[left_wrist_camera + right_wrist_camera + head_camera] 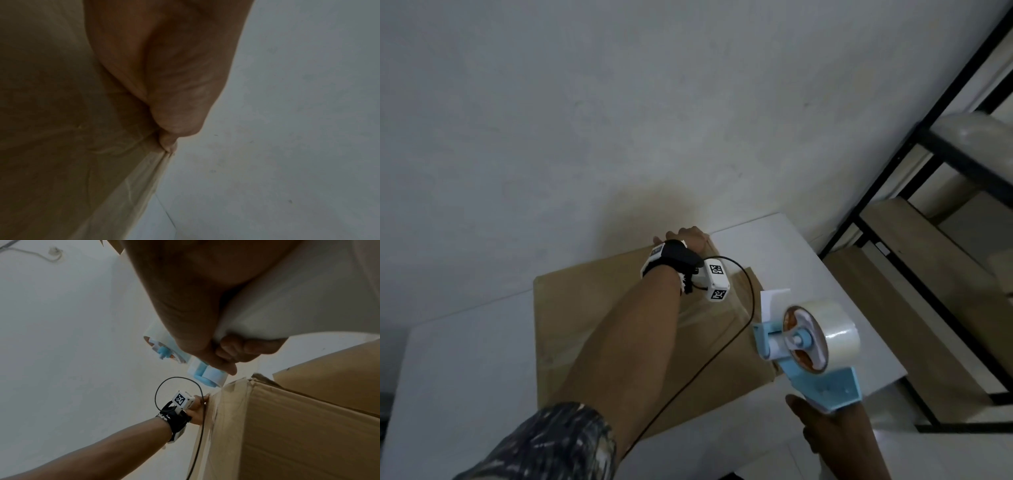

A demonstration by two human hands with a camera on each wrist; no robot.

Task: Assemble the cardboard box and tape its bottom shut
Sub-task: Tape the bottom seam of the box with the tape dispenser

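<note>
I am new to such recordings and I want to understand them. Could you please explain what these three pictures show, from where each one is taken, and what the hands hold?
No machine here: a person works with two bare hands. One picture comes from a camera on the head; the other two from small cameras strapped to the wrists, like the white wrist camera. A cardboard box stands on a white table. The left hand grips the box's far edge. The right hand holds a blue tape dispenser with a clear roll close to the box's corner.
</note>
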